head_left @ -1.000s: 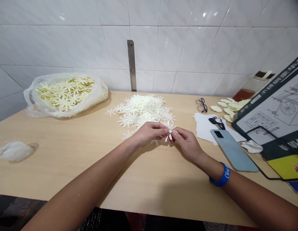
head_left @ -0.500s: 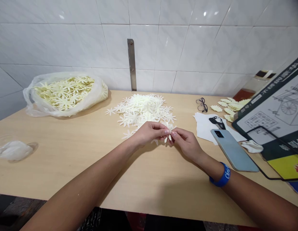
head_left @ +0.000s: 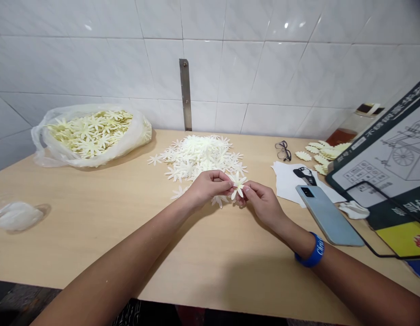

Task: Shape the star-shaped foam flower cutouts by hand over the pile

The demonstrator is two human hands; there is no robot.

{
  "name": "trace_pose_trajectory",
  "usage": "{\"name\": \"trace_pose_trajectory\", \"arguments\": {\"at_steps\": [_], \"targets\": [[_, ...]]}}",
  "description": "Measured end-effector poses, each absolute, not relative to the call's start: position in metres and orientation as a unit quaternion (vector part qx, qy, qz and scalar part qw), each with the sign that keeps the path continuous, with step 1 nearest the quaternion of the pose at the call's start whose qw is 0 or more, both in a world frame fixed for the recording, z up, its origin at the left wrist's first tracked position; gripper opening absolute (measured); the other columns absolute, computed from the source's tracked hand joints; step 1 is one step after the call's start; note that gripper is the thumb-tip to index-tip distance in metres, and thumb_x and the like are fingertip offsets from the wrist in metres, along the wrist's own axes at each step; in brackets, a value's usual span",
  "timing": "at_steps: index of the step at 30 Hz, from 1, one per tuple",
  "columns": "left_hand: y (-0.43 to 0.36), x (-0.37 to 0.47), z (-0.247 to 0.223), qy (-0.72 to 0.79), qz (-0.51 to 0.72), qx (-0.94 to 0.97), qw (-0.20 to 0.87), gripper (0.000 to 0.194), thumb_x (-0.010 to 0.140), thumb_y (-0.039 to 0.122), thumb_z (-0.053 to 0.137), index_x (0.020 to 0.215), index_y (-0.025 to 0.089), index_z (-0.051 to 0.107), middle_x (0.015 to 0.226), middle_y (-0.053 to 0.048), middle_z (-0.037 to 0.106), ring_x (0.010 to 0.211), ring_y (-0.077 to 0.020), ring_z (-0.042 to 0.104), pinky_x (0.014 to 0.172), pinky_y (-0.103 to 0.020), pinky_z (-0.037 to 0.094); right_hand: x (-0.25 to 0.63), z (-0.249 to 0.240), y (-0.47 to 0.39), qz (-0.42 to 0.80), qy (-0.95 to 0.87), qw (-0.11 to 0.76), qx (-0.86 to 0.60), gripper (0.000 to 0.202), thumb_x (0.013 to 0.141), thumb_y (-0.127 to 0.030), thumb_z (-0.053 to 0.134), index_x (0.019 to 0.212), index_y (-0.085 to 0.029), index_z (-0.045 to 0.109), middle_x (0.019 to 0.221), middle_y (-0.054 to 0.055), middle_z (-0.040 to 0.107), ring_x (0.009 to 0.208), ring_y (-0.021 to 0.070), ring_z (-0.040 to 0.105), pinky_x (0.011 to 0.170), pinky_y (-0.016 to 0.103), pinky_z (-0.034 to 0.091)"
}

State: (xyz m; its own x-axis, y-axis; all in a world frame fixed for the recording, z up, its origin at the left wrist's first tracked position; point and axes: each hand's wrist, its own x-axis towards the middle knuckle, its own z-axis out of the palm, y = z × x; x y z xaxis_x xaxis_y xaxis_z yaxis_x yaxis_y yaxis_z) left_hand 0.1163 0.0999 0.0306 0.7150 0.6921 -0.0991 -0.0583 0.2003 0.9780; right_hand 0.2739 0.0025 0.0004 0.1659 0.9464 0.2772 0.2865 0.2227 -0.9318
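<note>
Near the middle of the wooden table, a pale flower-shaped piece [head_left: 237, 184] is pinched between both hands, its petals spread. My left hand [head_left: 210, 186] grips its left side between thumb and fingers. On the opposite side, my right hand [head_left: 262, 199] closes on the petals; a blue band circles that wrist. Just behind the hands lies a heap of similar white flower pieces [head_left: 203, 156]. One loose flower piece [head_left: 220, 200] shows beneath the held one, close to my left fingers.
A plastic bag [head_left: 128, 142] of yellowish flowers stands back left, a small clear bag [head_left: 18, 215] at left. Rightward are glasses [head_left: 283, 151], paper [head_left: 286, 181], a phone [head_left: 328, 215], scalloped pieces [head_left: 322, 154], a jar [head_left: 352, 124] and a large box [head_left: 376, 167].
The held flower piece now faces the camera with its petals spread, where before the fingers covered its centre. Both hands have stayed nearly in place, and the view has tilted slightly.
</note>
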Motion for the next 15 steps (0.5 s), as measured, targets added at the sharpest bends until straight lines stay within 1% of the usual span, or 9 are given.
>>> {"name": "trace_pose_trajectory", "arguments": {"at_steps": [2,6,9,12,15], "targets": [[0.1008,0.1148,0.0305,0.276,0.260,0.575,0.725,0.018,0.069,0.020,0.079,0.077,0.012,0.065,0.071,-0.004,0.067,0.069,-0.0115,0.061,0.076,-0.029,0.049,0.2750,-0.0011,0.0027,0.318,-0.569,0.533,-0.540,0.032,0.095,-0.038,0.049,0.071,-0.019,0.060,0.064,0.001,0.060,0.062,0.0152,0.056,0.063,0.029,0.047],[0.1016,0.1121,0.0297,0.278,0.240,0.589,0.720,0.032,0.065,0.022,0.082,0.094,0.015,0.070,0.080,-0.003,0.070,0.070,-0.0119,0.062,0.073,-0.028,0.046,0.2760,-0.0030,0.0022,0.320,-0.573,0.528,-0.539,0.032,0.096,-0.037,0.048,0.072,-0.019,0.059,0.066,0.002,0.060,0.063,0.0157,0.056,0.065,0.031,0.046],[0.1002,0.1119,0.0309,0.284,0.231,0.604,0.708,0.027,0.064,0.021,0.082,0.089,0.015,0.073,0.078,-0.004,0.070,0.070,-0.0127,0.061,0.071,-0.027,0.045,0.2752,-0.0031,0.0014,0.320,-0.579,0.522,-0.539,0.032,0.096,-0.037,0.047,0.072,-0.019,0.058,0.065,0.001,0.058,0.064,0.0160,0.056,0.066,0.031,0.046],[0.0980,0.1124,0.0340,0.291,0.235,0.633,0.678,0.017,0.068,0.026,0.078,0.080,0.014,0.074,0.066,-0.001,0.063,0.064,-0.0108,0.054,0.065,-0.026,0.041,0.2743,-0.0034,0.0009,0.317,-0.586,0.517,-0.538,0.032,0.096,-0.036,0.046,0.073,-0.019,0.059,0.066,0.001,0.058,0.065,0.0162,0.056,0.067,0.031,0.046],[0.0965,0.1130,0.0363,0.307,0.238,0.659,0.644,0.017,0.071,0.030,0.073,0.076,0.014,0.073,0.062,0.000,0.058,0.060,-0.0101,0.050,0.061,-0.025,0.039,0.2740,-0.0039,0.0007,0.317,-0.584,0.521,-0.535,0.032,0.096,-0.037,0.046,0.074,-0.019,0.060,0.067,0.002,0.058,0.065,0.0165,0.056,0.065,0.031,0.046]]}}
